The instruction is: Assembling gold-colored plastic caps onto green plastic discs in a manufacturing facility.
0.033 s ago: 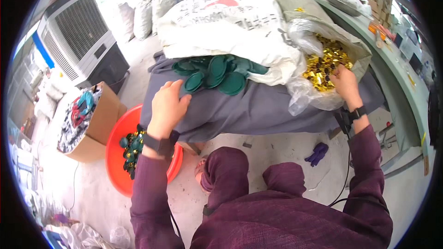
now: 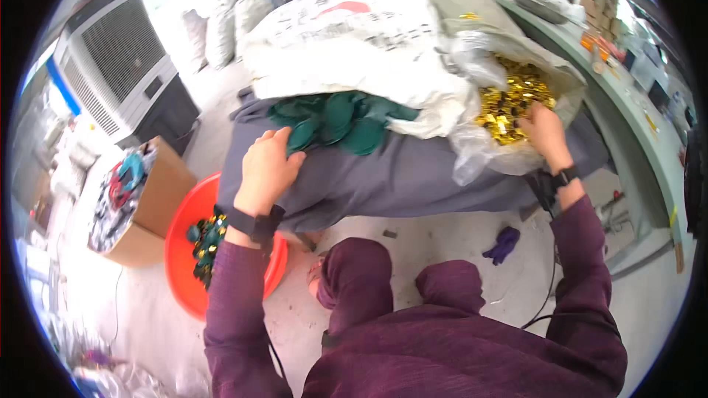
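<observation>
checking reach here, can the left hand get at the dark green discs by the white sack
Probably yes: the left hand is close beside the dark green discs, with nothing visible blocking the nearest ones. The white sack seems to cover the rear ones, so those look harder.

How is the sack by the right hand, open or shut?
Open: the sack gapes, gold pieces show in its mouth, and the right hand is at them.

Maroon sleeves [image 2: 234,287] and trousers [image 2: 360,269] are worn with black wristbands [image 2: 249,225].
</observation>
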Action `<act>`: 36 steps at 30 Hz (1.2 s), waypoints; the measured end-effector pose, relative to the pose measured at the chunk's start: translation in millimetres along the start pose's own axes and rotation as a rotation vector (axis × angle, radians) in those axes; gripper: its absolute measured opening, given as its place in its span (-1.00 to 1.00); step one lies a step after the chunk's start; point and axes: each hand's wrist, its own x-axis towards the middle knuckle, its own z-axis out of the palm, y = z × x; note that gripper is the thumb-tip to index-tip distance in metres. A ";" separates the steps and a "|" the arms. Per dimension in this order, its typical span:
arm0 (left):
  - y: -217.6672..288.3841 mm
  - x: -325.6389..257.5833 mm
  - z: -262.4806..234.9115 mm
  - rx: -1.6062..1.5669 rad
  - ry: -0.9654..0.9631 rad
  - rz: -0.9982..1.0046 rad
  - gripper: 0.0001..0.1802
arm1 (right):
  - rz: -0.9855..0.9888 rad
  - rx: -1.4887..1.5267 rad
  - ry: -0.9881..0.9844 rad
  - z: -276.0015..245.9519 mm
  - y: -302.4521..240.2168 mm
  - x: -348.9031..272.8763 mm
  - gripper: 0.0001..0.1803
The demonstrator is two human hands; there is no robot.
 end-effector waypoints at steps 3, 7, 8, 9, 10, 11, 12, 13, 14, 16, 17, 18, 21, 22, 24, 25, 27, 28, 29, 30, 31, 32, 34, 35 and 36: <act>-3.4 24.0 21.1 0.124 -0.204 -0.047 -0.52 | 0.033 -0.059 -0.137 8.3 2.8 16.2 -0.69; -14.3 38.3 36.2 0.129 -0.192 -0.034 -0.78 | 0.041 0.022 -0.043 -0.2 6.1 9.4 -0.71; -17.3 38.8 38.1 0.094 -0.155 -0.026 -0.79 | 0.037 0.085 0.016 -5.0 7.4 4.3 -0.73; -17.2 36.6 35.7 0.062 -0.120 -0.023 -0.79 | 0.044 0.081 0.019 -10.5 8.5 0.2 -0.73; -15.7 33.1 34.6 0.060 -0.121 -0.018 -0.79 | 0.042 0.105 0.064 -17.0 8.6 -3.7 -0.73; -14.4 28.9 33.3 0.065 -0.047 -0.044 -0.80 | 0.039 0.129 0.106 -22.1 8.8 -8.4 -0.73; -14.2 23.4 25.6 0.079 0.035 -0.074 -0.81 | 0.037 0.136 0.109 -25.7 7.0 -13.8 -0.73; -11.8 15.6 15.7 0.090 0.036 -0.080 -0.81 | -0.030 0.245 0.182 -24.1 3.0 -18.8 -0.73; -4.0 5.9 6.8 0.009 0.171 -0.099 -0.83 | -0.095 0.356 0.254 -23.5 -1.9 -25.6 -0.73; 8.1 -22.7 -3.8 -0.228 0.301 -0.194 -0.86 | 0.042 0.944 -0.042 -44.2 -47.4 -50.8 -0.76; 22.2 -34.1 -0.5 -0.404 0.287 -0.246 -0.87 | 0.011 1.081 -0.075 -46.7 -64.6 -67.3 -0.78; 44.0 -45.7 2.8 -0.761 0.222 -0.299 -0.88 | -0.021 1.223 -0.112 -43.0 -81.0 -81.3 -0.79; 111.2 -74.3 2.7 -1.373 -0.024 -0.427 -0.90 | -0.062 1.568 -0.358 -28.9 -131.8 -123.8 -0.84; 121.9 -80.2 6.3 -1.439 -0.058 -0.424 -0.89 | -0.120 1.618 -0.392 -17.8 -140.1 -132.5 -0.82; 134.8 -92.0 9.2 -1.547 -0.111 -0.451 -0.87 | -0.140 1.669 -0.409 1.3 -153.9 -148.5 -0.82; 136.6 -97.0 10.2 -1.557 -0.124 -0.473 -0.87 | -0.138 1.691 -0.428 6.8 -157.9 -153.9 -0.83; 140.0 -104.7 10.0 -1.583 -0.167 -0.494 -0.88 | -0.101 1.745 -0.464 14.4 -162.0 -164.7 -0.86; 142.8 -107.8 7.8 -1.585 -0.164 -0.504 -0.88 | -0.066 1.800 -0.492 15.8 -165.0 -170.0 -0.86; 146.2 -110.0 4.6 -1.582 -0.172 -0.486 -0.89 | -0.063 1.796 -0.502 14.1 -170.3 -175.0 -0.86; 148.5 -111.3 3.5 -1.578 -0.182 -0.466 -0.88 | -0.032 1.813 -0.491 9.5 -176.7 -178.3 -0.78; 148.9 -113.3 4.7 -1.581 -0.181 -0.473 -0.88 | 0.000 1.830 -0.480 7.2 -180.2 -180.9 -0.68; 148.7 -115.4 6.5 -1.558 -0.180 -0.455 -0.88 | -0.062 1.792 -0.497 10.6 -178.6 -182.9 -0.57; 150.2 -120.3 11.4 -1.476 -0.153 -0.426 -0.84 | -0.145 1.660 -0.511 20.8 -171.7 -185.3 -0.58; 149.5 -122.3 12.4 -1.479 -0.150 -0.431 -0.84 | -0.227 1.529 -0.517 23.4 -170.4 -186.1 -0.60; 149.0 -124.5 13.4 -1.435 -0.129 -0.398 -0.85 | -0.224 1.525 -0.522 22.7 -171.3 -187.8 -0.60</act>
